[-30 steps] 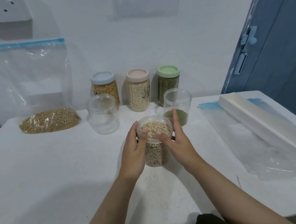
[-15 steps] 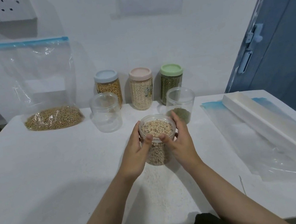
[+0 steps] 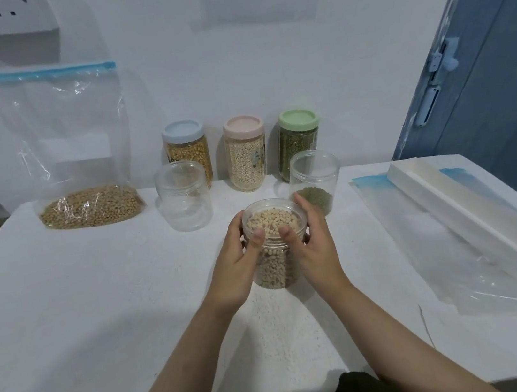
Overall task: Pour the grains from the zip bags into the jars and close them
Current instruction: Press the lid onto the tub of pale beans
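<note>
Standing at mid-worktop (image 3: 68,325), the open, bean-filled jar (image 3: 274,243) was gripped on both sides, left hand (image 3: 235,266) and right hand (image 3: 317,247) curled round it, thumbs on its rim, just before an empty jar (image 3: 184,200) and a green-grain jar (image 3: 313,181).

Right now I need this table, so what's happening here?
A person is filling jars with grains. Both hands, left and right, hold an open jar of pale beans near the table's middle. Behind it stand an empty jar, a jar with some green grains and three lidded jars. One bag holds beans.
</note>
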`<state>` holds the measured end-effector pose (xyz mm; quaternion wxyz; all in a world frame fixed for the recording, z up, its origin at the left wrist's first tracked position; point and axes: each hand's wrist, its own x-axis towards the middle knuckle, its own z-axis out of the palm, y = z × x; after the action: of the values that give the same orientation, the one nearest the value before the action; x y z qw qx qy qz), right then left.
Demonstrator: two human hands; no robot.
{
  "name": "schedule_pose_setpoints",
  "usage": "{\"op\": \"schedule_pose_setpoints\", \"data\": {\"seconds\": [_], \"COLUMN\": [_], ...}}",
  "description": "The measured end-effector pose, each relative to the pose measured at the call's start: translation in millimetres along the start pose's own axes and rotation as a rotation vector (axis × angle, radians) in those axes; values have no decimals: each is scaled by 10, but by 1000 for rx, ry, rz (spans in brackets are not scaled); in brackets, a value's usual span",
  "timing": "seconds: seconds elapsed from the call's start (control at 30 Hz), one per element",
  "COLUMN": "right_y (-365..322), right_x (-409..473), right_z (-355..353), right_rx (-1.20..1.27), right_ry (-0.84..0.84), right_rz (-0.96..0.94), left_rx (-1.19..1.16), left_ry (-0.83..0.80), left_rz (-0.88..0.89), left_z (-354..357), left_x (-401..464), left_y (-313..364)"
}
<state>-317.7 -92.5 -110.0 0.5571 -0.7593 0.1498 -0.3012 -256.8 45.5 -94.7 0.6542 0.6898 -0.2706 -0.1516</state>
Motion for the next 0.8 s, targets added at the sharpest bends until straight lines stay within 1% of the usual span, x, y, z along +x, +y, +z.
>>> {"op": "schedule_pose_setpoints", "data": {"seconds": [0.13, 0.23, 0.3, 0.5, 0.6, 0.7, 0.8], "right_y": [5, -22, -44, -64, -63, -7, 19], "right_x": [-49, -51, -35, -6, 14, 80, 103], "right_z": [24, 21, 2, 18, 3, -9, -11], "right_rx": [64, 124, 122, 130, 227, 411, 489], "right_ry": [-41, -94, -110, -72, -80, -65, -20], "right_rz": [69, 121, 124, 126, 201, 288, 306], "left_rx": [-71, -53, -63, 10, 0, -50, -70], "left_ry": [10, 45, 54, 64, 79, 57, 67], "left_rz": [-6, -10, -19, -14, -59, -76, -79], "left_z": [20, 32, 34, 7, -9, -18, -6], "left_x": [-14, -16, -22, 23, 3, -10, -5], "left_y": [-3, -38, -42, -73, -30, -16, -39]}}
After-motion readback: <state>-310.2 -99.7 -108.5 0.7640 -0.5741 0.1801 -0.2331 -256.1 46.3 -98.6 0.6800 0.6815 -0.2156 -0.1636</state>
